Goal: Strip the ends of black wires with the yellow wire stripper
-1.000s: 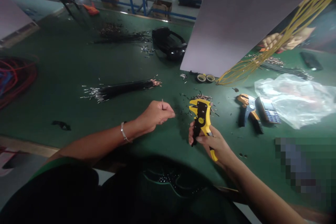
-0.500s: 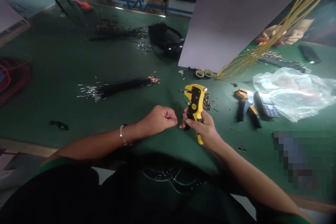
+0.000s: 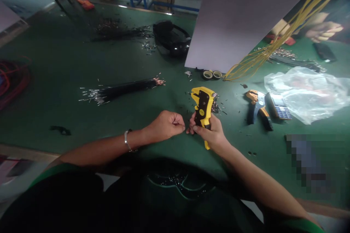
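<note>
My right hand (image 3: 214, 133) is wrapped round the handles of a yellow and black wire stripper (image 3: 202, 105), its jaws pointing up and to the left. Close to its left, my left hand (image 3: 171, 126) is closed with the fingertips pinched; what they hold, if anything, is too small to make out. Behind the stripper lies a small heap of dark wire scraps (image 3: 216, 105). Farther left on the green table rests a bundle of black wires (image 3: 128, 89), with silvery tips at one end and bare copper at the other.
A pale panel (image 3: 232, 18) stands ahead, with tape rolls (image 3: 207, 75) at its foot. To the right are an orange-black hand tool (image 3: 258, 107), a keypad phone (image 3: 279, 106), a plastic bag (image 3: 306, 94) and hanging yellow wires (image 3: 295, 32). Another person's hands (image 3: 324, 31) work beyond.
My hands and the wire stripper stay almost in place; the view shifts slightly. The other person's hands at the far right have moved apart.
</note>
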{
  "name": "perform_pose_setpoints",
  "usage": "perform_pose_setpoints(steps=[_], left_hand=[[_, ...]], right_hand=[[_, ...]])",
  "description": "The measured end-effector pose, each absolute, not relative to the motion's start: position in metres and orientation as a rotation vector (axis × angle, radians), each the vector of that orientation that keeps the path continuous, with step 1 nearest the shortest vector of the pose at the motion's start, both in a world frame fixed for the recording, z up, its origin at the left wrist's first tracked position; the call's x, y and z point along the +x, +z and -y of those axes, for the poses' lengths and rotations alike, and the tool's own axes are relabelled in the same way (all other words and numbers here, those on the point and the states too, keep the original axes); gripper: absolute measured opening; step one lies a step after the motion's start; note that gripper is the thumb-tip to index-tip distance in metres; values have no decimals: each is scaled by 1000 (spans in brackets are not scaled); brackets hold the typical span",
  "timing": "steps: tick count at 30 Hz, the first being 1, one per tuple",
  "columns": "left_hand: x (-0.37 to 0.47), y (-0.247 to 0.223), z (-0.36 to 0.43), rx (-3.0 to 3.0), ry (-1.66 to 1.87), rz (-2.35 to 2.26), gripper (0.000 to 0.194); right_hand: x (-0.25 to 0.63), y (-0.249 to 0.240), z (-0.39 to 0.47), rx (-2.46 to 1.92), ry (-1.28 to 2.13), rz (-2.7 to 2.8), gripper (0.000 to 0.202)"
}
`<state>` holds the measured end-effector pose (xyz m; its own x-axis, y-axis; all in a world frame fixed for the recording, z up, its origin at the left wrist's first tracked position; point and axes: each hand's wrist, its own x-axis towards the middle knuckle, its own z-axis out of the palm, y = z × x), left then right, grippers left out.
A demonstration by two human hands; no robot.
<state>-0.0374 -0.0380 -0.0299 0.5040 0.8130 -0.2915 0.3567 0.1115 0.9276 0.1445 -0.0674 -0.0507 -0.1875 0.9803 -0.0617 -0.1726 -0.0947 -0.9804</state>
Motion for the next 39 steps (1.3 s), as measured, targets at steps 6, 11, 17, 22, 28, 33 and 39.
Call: perform_pose_setpoints(steps=[6,11,17,22,28,33,39], left_hand=[[-39,-28,37,1446,471,-1090,8],[-39,-28,36,1320,525,-1120,8],[-37,-29,34,1104,682,-1159,9],[-36,-26,32,1057,741,-1134,10],[-35,-19,31,1034,747,-1140,12],[-34,-21,31,1028,748,-1145,16],[-34,-19,32,966,724,-1124,16]], right_hand=[[150,-55,65,-1036,1427,1168,22],[161,-53,56,-1156,1205,1224,30],[164,-53,52,-1246,1146,1206,32],[156,-55,61,-1075,1521,1119,36],[152,-59,68,-941,1766,1034,42],[150,-59,67,-964,1741,1072,42],[148,-53,69,-1072,1479,1389,35]])
